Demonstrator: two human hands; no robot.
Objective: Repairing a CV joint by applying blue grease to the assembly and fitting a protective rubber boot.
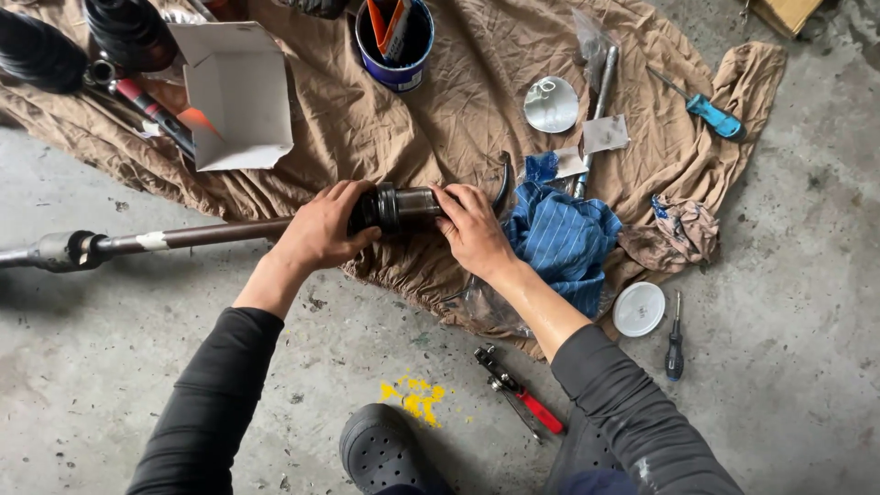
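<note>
An open white cardboard box [240,92] lies on its side on the brown cloth at eleven o'clock. A small white paper label [605,134] lies at one o'clock, and a tan cardboard carton corner [786,13] shows at the top right edge.

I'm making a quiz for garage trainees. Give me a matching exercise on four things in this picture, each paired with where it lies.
Things:
1. blue-handled screwdriver
2. red-handled pliers
3. blue tin
4. white round lid

Places:
A. on the bare concrete, near the black shoe
B. on the brown cloth, top middle, with an orange tool inside
C. on the concrete, beside a black-handled screwdriver
D. at the cloth's upper right edge

Pairs: 1-D, 2-A, 3-B, 4-C
</note>
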